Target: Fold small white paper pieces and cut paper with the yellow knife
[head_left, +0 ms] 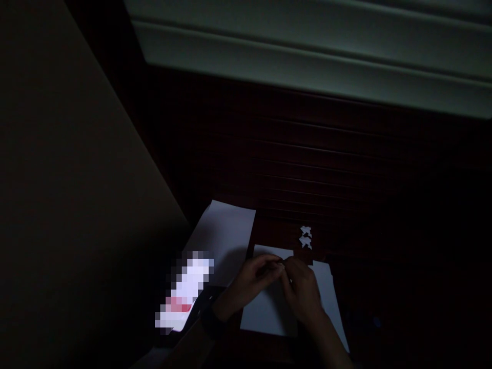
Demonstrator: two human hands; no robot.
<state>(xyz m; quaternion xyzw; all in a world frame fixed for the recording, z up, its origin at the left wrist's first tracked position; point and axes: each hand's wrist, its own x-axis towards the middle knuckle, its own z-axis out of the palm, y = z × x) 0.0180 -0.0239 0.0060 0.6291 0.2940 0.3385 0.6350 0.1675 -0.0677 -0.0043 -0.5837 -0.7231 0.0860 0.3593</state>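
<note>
Pixelated screen (185, 293), tiny item (280, 265) between fingers (269, 269)

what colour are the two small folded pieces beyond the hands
White. The folded pieces show best in the head view, against the dark table.

The small pale piece (280, 265) is pinched between the fingertips of the left hand (249, 283) and the right hand (302, 288), over the white sheet (265, 310). The fingers and the dim light hide most of it, so its shape cannot be told.
</note>
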